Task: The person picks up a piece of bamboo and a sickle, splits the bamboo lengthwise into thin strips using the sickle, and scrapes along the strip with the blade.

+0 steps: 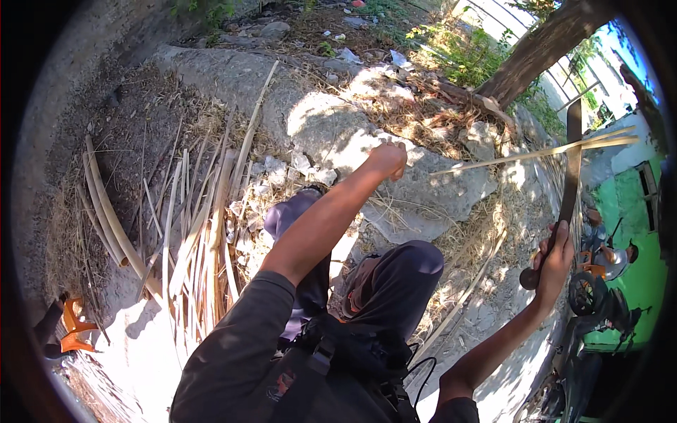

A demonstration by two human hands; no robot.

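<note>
My right hand (556, 257), at the right, is wrapped round the handle of a machete (572, 169). Its long dark blade points up and away, and the rounded butt shows below my fingers. A pale split strip of wood or cane (522, 156) crosses the blade; its forked end spreads out on the far side. Whether the blade sits in the split or only passes by it, I cannot tell. My left hand (388, 161) is closed in a fist above a grey rock, a little apart from the strip's thin end. What it holds, if anything, is hidden.
Many pale split strips (211, 225) lie in a pile on the left, beside curved stalks (113, 211). Rocks (423, 183) and dry grass lie ahead, with a tree trunk (543, 53) beyond. At the right are a seated person (617, 261) and motorbikes (599, 310). An orange chair (76, 326) stands at lower left.
</note>
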